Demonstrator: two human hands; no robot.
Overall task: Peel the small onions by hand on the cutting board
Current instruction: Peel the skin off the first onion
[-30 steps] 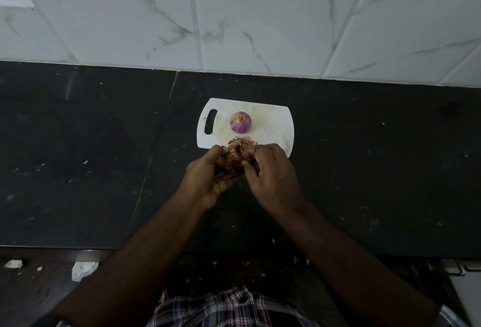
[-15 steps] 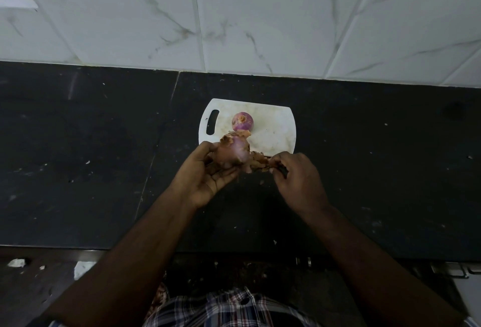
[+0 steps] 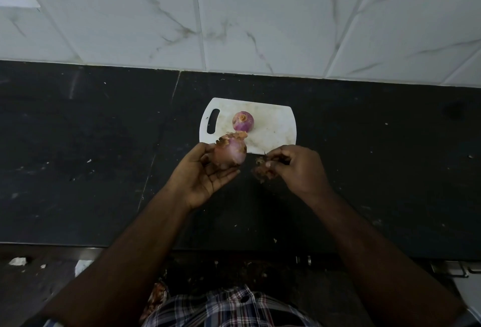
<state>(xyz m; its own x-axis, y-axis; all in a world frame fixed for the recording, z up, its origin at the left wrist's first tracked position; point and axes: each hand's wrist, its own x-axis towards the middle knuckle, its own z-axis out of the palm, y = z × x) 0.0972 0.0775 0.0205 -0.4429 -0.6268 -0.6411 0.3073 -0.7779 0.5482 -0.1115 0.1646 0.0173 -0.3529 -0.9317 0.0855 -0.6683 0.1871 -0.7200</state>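
A small white cutting board point(image 3: 276, 128) with a handle slot lies on the black counter. A peeled purple onion point(image 3: 243, 121) sits on it. My left hand point(image 3: 205, 173) holds a second onion point(image 3: 230, 153) just in front of the board's near edge; this onion is pinkish, with ragged brown skin still at its top. My right hand point(image 3: 299, 167) is a short way to the right and pinches a clump of torn brown onion skin point(image 3: 263, 170).
The black stone counter point(image 3: 91, 157) stretches left and right, flecked with small scraps. A white marble-tiled wall point(image 3: 260, 19) rises behind it. Below the counter's front edge point(image 3: 65, 244) lie bits of skin on the dark floor.
My hands were together on the onion; the right hand has pulled away to the right with a piece of skin, baring the onion in my left hand.
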